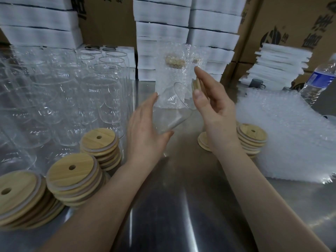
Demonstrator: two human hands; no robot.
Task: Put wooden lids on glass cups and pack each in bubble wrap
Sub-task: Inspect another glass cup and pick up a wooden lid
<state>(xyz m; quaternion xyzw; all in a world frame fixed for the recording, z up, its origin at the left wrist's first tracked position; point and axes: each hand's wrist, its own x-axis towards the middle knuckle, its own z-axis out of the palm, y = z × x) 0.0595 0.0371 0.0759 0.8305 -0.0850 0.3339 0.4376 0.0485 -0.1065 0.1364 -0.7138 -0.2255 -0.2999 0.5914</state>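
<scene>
Left hand [145, 132] fingers grip one glass cup [174, 111]; right hand [216, 117] fingers pinch one wooden lid [197, 86]; three lid stacks [72, 179] along the surface [181, 206] left edge.

Clear glass cup [171, 114], empty, tilted, mouth toward upper right. One wooden lid [196, 86] on edge just beside that mouth. A bubble-wrapped lidded cup [174, 73] upright behind it.

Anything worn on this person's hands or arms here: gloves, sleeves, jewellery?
No. The left hand and right hand are bare, with no gloves or rings showing. The left forearm and right forearm are uncovered down to the frame edge: no sleeves, watch or bracelet in view.
</scene>
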